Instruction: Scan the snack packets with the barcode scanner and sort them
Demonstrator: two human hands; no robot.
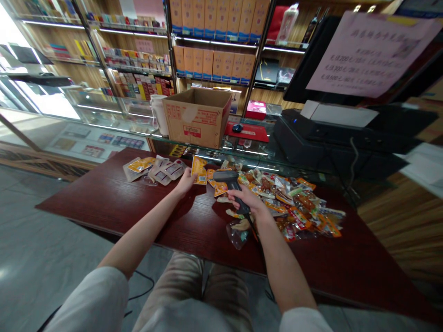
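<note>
My left hand [186, 181] grips an orange snack packet [199, 170] by its left edge, with the barcode side toward me. In my right hand [246, 199] is a black barcode scanner [227, 176], its head pointing left at the packet, a short gap between them. The scanner's cable runs down past my right forearm. Left of my left hand lies a small group of packets [161, 170], mostly pale with one orange one on top. A large heap of snack packets [294, 203] in clear and orange wrapping spreads to the right of the scanner.
The dark red wooden table [104, 198] meets a glass counter at its far side. On the counter stand an open cardboard box [197, 122], a mouse [237, 128] on a red mat, and a black monitor [311, 60] with a paper sheet. Stocked shelves line the back wall.
</note>
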